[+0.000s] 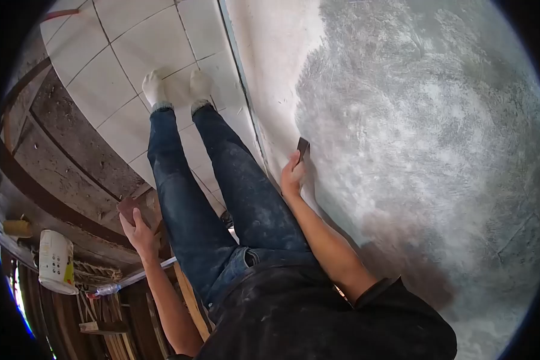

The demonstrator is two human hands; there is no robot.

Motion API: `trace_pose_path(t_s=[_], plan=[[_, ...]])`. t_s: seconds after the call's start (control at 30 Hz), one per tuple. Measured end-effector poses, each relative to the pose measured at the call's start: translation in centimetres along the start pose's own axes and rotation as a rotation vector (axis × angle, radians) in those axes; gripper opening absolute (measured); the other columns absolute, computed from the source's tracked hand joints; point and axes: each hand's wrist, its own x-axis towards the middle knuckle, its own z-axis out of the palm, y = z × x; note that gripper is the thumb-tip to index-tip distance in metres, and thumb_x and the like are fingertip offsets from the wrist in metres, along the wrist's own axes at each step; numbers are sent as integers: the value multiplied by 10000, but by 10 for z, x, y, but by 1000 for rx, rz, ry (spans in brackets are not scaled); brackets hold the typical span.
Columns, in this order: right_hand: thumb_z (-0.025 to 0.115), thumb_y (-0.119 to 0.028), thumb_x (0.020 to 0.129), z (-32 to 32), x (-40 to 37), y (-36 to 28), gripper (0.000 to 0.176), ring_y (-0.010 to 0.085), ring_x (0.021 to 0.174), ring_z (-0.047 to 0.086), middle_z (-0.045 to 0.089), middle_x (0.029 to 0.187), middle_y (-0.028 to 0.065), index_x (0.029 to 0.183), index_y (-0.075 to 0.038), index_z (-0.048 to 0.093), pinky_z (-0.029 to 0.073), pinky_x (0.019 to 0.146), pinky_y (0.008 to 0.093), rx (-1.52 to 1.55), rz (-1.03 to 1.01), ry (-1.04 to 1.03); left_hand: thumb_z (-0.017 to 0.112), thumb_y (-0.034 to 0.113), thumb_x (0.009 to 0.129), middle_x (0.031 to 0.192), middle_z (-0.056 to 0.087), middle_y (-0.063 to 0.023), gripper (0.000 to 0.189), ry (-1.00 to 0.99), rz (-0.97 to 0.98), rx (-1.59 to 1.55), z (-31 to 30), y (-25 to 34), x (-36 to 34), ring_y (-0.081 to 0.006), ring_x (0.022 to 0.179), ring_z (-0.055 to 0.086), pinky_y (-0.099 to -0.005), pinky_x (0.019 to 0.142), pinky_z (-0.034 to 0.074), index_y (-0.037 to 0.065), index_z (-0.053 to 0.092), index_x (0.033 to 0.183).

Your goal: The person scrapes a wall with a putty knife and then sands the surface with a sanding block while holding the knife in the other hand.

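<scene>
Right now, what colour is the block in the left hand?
Reddish brown; the block in the left hand shows best in the head view.

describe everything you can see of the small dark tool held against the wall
The dark tool is small, flat and rectangular, brownish-black; its material is unclear. The right hand grips its lower end, so only the upper part shows. It is tilted, pressed to the wall where smooth white finish meets rough grey plaster.
</scene>
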Motion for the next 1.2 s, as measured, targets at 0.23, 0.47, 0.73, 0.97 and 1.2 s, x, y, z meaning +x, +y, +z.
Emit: trace_pose_path(t_s=[0.23,0.47,0.73,0.97,1.2], plan=[[408,-321,1037,26,66,-127,472,392,772,616,638,793,262,862,46,648,451,717,441,93,-137,18,522,189,996,1223,581,-113,388,33,39,-80,-7,1,4,-226,1111,551,-338,965,408,-25,490,1318],[392,-325,1043,15,24,-70,486,334,777,609,632,788,223,838,45,631,450,734,415,35,3,27,527,240,997,1285,547,-140,479,9,18,-53,-7,7,3,-257,1156,545,-377,976,422,-9,424,1393],[363,-347,1054,53,82,-146,520,251,653,571,577,661,154,841,45,631,440,649,361,229,-278,136,527,264,997,1295,543,-157,501,-1,1,-22,-8,17,4,-265,1175,538,-378,987,421,-16,416,1398],[383,-336,1052,43,89,-173,496,120,535,418,416,566,9,910,48,662,362,524,314,275,-221,132,537,275,994,1295,541,-162,517,-13,24,-56,-26,20,12,-269,1177,540,-381,990,423,-19,410,1400],[376,-338,1051,50,106,-227,479,109,516,395,405,581,-6,966,33,669,340,484,291,386,-80,51,541,260,993,1308,538,-160,523,59,0,2,-27,26,8,-252,1185,530,-356,998,408,-28,400,1407]])
